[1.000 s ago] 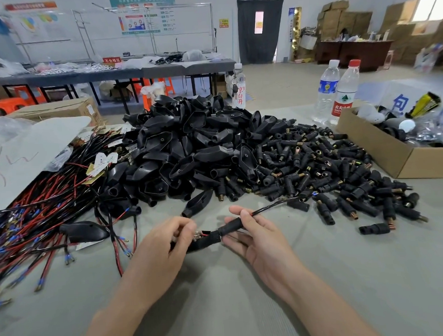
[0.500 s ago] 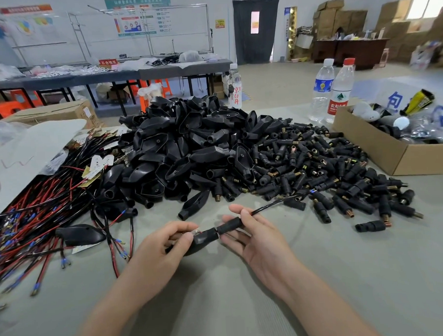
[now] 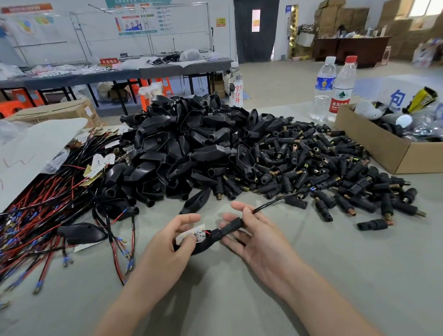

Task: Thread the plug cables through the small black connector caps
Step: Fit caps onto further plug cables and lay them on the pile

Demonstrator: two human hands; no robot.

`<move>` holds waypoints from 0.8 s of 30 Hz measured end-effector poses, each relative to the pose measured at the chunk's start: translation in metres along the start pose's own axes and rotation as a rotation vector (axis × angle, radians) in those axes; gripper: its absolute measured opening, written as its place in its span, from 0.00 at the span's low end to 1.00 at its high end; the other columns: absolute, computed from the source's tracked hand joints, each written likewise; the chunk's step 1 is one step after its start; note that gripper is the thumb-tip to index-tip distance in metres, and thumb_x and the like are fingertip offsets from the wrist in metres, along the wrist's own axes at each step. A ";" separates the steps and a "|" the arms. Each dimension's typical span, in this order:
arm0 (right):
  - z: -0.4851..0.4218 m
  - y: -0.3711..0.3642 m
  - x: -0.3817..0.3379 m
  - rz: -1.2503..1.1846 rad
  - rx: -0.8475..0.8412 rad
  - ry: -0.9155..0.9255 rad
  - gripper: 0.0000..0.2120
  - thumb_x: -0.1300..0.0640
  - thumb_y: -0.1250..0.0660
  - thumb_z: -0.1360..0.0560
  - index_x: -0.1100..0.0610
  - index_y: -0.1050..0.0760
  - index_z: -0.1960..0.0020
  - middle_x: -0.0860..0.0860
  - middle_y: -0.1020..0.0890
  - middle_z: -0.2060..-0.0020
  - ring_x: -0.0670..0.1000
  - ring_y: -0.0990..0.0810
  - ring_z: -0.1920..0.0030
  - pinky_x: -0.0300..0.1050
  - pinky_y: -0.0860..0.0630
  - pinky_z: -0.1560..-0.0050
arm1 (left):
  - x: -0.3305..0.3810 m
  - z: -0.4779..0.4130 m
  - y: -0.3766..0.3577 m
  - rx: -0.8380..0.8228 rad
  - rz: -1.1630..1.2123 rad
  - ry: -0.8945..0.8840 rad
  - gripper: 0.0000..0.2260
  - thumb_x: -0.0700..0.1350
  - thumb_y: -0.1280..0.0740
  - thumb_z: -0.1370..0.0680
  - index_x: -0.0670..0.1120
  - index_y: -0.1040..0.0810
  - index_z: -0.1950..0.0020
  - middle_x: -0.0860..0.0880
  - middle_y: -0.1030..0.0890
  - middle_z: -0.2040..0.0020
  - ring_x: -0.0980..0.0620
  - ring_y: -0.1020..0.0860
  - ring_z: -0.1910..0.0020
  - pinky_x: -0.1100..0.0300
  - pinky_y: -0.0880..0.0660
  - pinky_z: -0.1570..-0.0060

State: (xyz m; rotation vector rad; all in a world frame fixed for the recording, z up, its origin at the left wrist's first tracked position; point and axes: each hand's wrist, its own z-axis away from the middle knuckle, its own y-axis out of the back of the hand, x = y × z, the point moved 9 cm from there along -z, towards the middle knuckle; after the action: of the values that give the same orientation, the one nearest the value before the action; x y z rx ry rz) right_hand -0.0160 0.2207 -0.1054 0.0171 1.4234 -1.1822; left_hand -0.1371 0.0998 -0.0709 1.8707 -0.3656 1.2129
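Black cap (image 3: 202,248) half hidden in pinching left hand (image 3: 168,247), right hand (image 3: 260,243) pinching cable (image 3: 268,204) between thumb and fingers

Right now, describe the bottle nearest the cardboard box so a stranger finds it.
Find the open cardboard box at the right of the table. Two bottles stand beyond its left corner. It is the red-capped bottle with a red label; the neighbouring bottle has a white cap and blue label.

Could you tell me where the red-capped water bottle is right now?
In the head view, the red-capped bottle stands far right beside the blue-labelled bottle, behind the cardboard box.
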 end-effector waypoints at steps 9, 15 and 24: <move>-0.002 0.009 -0.012 0.162 0.049 0.121 0.11 0.57 0.39 0.17 0.55 0.18 0.44 0.58 0.27 0.54 0.57 0.22 0.49 0.48 0.17 0.47 | -0.008 0.000 0.003 0.071 -0.060 0.012 0.16 0.42 0.40 0.18 0.63 0.20 0.49 0.56 0.32 0.73 0.58 0.37 0.76 0.67 0.39 0.75; -0.006 0.015 -0.015 0.196 0.075 0.142 0.11 0.56 0.38 0.17 0.56 0.18 0.43 0.58 0.27 0.53 0.54 0.21 0.49 0.49 0.18 0.45 | 0.005 0.005 0.002 0.085 -0.204 -0.069 0.13 0.41 0.39 0.18 0.58 0.20 0.50 0.60 0.23 0.61 0.58 0.25 0.66 0.70 0.32 0.66; -0.007 0.021 -0.021 0.194 0.134 0.168 0.11 0.56 0.38 0.17 0.58 0.17 0.48 0.57 0.23 0.55 0.54 0.15 0.55 0.45 0.16 0.53 | 0.017 0.009 -0.001 0.049 -0.332 -0.181 0.12 0.40 0.39 0.18 0.58 0.24 0.49 0.65 0.25 0.53 0.60 0.25 0.61 0.71 0.32 0.60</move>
State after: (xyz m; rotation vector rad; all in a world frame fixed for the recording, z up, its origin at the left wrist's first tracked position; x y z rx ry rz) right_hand -0.0024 0.2474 -0.1044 0.3478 1.4502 -1.1329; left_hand -0.1224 0.0967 -0.0583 1.9949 -0.1146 0.8392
